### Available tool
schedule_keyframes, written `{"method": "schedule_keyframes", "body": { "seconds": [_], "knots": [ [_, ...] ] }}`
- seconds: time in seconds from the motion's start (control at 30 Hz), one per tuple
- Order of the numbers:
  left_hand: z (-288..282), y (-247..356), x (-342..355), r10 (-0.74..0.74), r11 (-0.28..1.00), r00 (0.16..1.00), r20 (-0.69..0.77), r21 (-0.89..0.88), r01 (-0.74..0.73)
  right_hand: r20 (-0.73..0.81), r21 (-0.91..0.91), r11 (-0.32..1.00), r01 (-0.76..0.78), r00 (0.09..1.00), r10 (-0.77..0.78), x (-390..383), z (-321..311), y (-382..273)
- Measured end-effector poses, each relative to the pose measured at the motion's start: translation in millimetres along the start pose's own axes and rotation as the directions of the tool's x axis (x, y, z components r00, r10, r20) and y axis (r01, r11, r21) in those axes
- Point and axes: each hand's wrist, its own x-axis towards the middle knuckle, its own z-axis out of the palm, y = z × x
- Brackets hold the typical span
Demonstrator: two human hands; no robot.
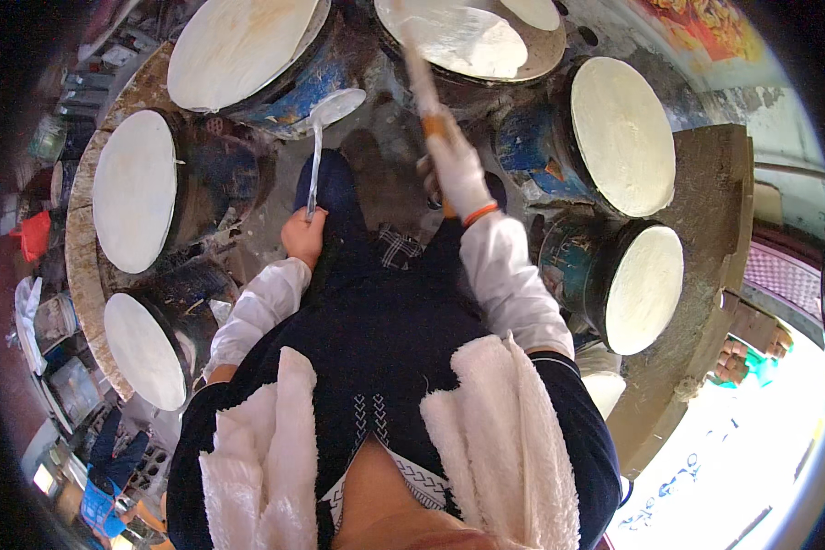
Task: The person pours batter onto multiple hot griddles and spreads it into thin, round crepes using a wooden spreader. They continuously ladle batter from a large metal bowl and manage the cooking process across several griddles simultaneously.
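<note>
My left hand (303,236) is closed round the handle of a ladle (317,163), whose shallow bowl is coated in white batter. The bowl is held up beside the far left griddle, above my knee. My right hand (458,174), in a white glove with an orange band at the wrist, grips a long wooden stick-like tool (420,82) with an orange section. Its far end is blurred over the far middle griddle (548,53). On that griddle white batter (478,44) covers part of the grey plate. The far left griddle bears a full white round (243,50).
More white rounds sit on drum-like griddles: two at left (136,192) (144,352), two at right (621,137) (646,291). A curved counter edge (84,229) runs along the left, a brown board (706,206) along the right. Another person (105,504) is at lower left.
</note>
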Motion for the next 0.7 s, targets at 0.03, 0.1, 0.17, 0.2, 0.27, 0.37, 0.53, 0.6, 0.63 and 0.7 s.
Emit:
{"method": "schedule_keyframes", "body": {
  "seconds": [0.03, 0.1, 0.17, 0.2, 0.27, 0.37, 0.53, 0.6, 0.63, 0.7],
  "knots": [
    [5.5, 2.7, 0.7, 0.015, 1.0, 1.0, -0.004, -0.011, -0.015, 0.025, -0.185, 0.972, 0.146, 0.989, -0.144, -6.8, 10.0, 23.5],
    [9.9, 9.0, 0.2, 0.029, 1.0, 0.999, -0.017, -0.005, -0.029, -0.031, -0.336, 0.94, 0.064, 0.996, -0.079, -22.0, -6.1, 22.7],
    [9.2, 17.6, -2.3, 0.039, 0.999, 0.999, -0.03, 0.03, -0.038, -0.133, -0.366, 0.93, -0.023, 0.991, -0.028, -17.9, -58.2, 26.6],
    [8.0, 19.8, -3.9, 0.028, 0.998, 1.0, -0.013, 0.055, -0.028, -0.124, -0.318, 0.948, -0.009, 0.992, -0.032, -11.6, -83.3, 18.8],
    [6.0, 25.8, -2.8, 0.009, 0.995, 1.0, 0.01, 0.1, -0.01, -0.102, -0.222, 0.975, 0.019, 0.994, -0.042, 0.7, -133.1, 2.2],
    [7.5, 33.8, -4.7, -0.018, 0.988, 1.0, 0.01, 0.154, 0.016, -0.058, 0.073, 0.99, -0.12, 0.991, 0.124, 2.7, -129.7, -34.9],
    [18.3, 16.7, 2.7, 0.042, 0.975, 0.999, 0.02, 0.219, -0.045, 0.017, -0.116, 0.99, 0.076, 0.997, -0.075, -4.6, -95.6, 67.2],
    [16.7, 15.9, 0.9, 0.035, 0.974, 0.999, 0.003, 0.223, -0.035, -0.025, -0.079, 0.995, 0.053, 0.998, -0.056, 2.4, -121.5, 63.3],
    [15.4, 15.5, -0.6, 0.03, 0.978, 0.999, -0.02, 0.209, -0.025, -0.028, -0.051, 0.998, 0.031, 0.999, -0.033, 7.0, -136.6, 47.7],
    [16.9, 14.7, -4.3, 0.025, 0.984, 0.999, -0.02, 0.174, -0.021, -0.016, 0.015, 0.997, -0.075, 0.997, 0.075, 10.3, -163.0, 3.4]
  ]
}}
